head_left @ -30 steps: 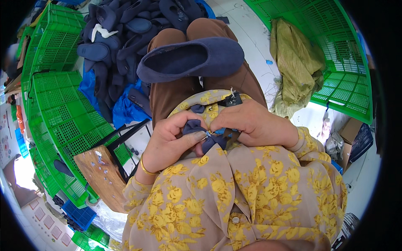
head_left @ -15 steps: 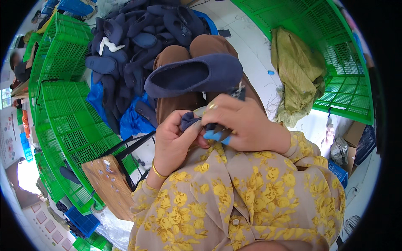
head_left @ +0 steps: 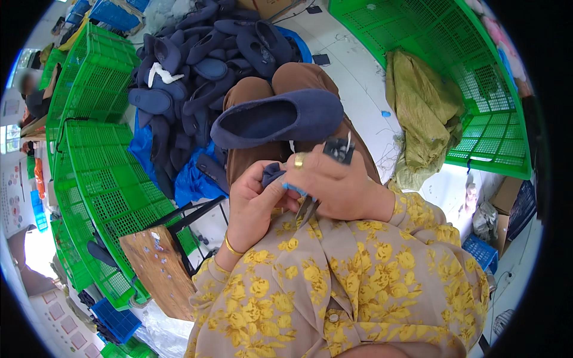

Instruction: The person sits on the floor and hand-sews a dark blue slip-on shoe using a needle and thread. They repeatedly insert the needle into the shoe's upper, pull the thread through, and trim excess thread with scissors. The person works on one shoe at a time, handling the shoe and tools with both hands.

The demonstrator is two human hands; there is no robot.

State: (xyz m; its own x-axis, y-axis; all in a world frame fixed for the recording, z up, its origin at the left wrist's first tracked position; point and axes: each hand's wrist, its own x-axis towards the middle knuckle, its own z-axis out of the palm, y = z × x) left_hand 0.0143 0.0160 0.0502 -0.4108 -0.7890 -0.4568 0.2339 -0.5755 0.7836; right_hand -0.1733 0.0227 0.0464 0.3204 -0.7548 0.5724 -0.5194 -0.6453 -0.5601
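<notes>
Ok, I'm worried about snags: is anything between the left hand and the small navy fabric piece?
Nothing visible: the left hand pinches the navy fabric piece directly. The right hand is close on its right, not between them; the underside is hidden.

Comprises one navy shoe atop brown trousers, one navy cloth piece in left hand, right hand adjoining.

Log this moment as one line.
left hand: holding navy fabric | right hand: curled close by | navy slipper: resting on brown trousers
</notes>
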